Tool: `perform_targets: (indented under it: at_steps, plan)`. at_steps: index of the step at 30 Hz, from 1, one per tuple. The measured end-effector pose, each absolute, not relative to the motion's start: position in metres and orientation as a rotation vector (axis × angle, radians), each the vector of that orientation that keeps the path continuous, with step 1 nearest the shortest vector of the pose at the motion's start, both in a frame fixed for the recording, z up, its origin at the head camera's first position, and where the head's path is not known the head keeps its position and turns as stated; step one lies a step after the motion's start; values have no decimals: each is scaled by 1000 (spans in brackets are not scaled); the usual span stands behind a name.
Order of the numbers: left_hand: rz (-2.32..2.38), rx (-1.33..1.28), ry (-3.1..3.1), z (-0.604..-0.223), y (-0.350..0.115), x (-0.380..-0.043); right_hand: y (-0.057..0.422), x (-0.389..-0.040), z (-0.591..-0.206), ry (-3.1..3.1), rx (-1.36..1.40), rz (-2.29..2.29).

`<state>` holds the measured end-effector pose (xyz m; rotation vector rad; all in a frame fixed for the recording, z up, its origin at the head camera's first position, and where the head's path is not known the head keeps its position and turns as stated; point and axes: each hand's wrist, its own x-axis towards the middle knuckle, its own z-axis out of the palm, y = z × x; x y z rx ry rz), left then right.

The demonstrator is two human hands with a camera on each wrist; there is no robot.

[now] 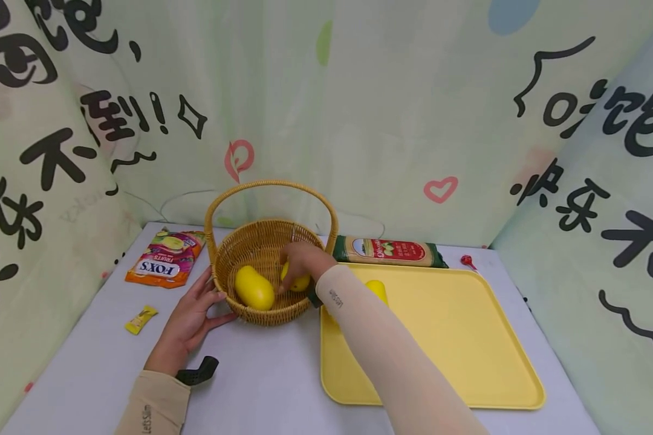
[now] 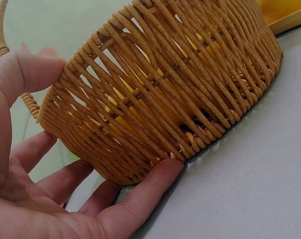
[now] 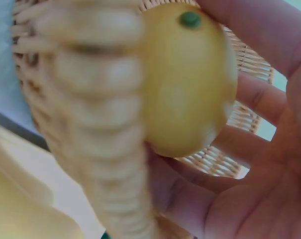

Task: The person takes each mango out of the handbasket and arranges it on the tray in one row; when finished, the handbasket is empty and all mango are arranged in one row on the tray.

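Observation:
A wicker basket [image 1: 272,317] with a tall hoop handle stands at the table's back middle. My left hand [image 1: 193,317] rests against its left outer wall, the fingers spread along the weave in the left wrist view. My right hand [image 1: 305,263] reaches inside the basket. It holds a yellow lemon [image 3: 187,82] with a green stem end, fingers and thumb around it. Beside it in the basket lies a larger, oblong yellow fruit [image 1: 254,288], like a mango. Another yellow fruit [image 1: 378,290] is on the yellow tray [image 1: 441,344], partly hidden by my right sleeve.
Left of the basket lie a FOX'S candy bag [image 1: 165,258] and a small yellow wrapped candy [image 1: 141,319]. Behind the tray is a long green-and-tan packet [image 1: 389,251] with a red label. A red lollipop [image 1: 468,261] lies at the back right. Printed curtains [image 1: 359,121] enclose the table.

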<state>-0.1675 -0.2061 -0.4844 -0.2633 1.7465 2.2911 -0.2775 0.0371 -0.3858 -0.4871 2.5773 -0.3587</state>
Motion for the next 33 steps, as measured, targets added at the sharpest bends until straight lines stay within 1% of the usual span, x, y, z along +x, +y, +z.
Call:
perform_targets:
  at_steps: [10, 23, 33]
  plan:
    - [2292, -257, 1762, -484, -205, -168, 43, -278, -387, 2569, -468, -412]
    - [2271, -303, 1793, -482, -203, -167, 51, -278, -393, 2600, -557, -426]
    - [2273, -287, 1783, -482, -204, -166, 58, -274, -393, 2586, -591, -652]
